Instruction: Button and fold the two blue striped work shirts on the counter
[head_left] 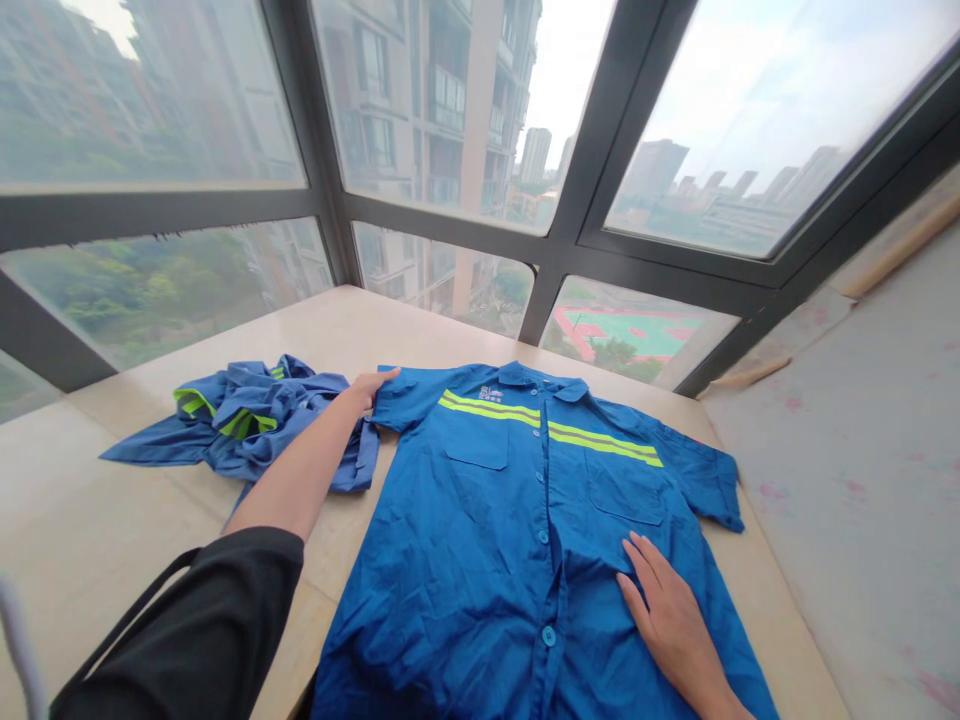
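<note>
A blue short-sleeved work shirt (480,520) lies spread front side up, with a yellow-green reflective stripe across the chest, two pockets and a row of buttons. At the cuff of the sleeve on the left, my left hand (373,387) pinches the fabric between thumb and fingers. My right hand (664,610) rests flat on the lower front of the shirt, fingers stretched out. A crumpled heap of blue clothing (255,420) with yellow-green strips sits beside my left forearm, which hides part of it.
Beneath the clothes is a pale stone-like ledge (60,510). Windows in dark frames (442,215) border its far side and left. A papered wall (847,450) with faint pink marks rises on the right. A thin whitish object (21,650) shows at the lower left edge.
</note>
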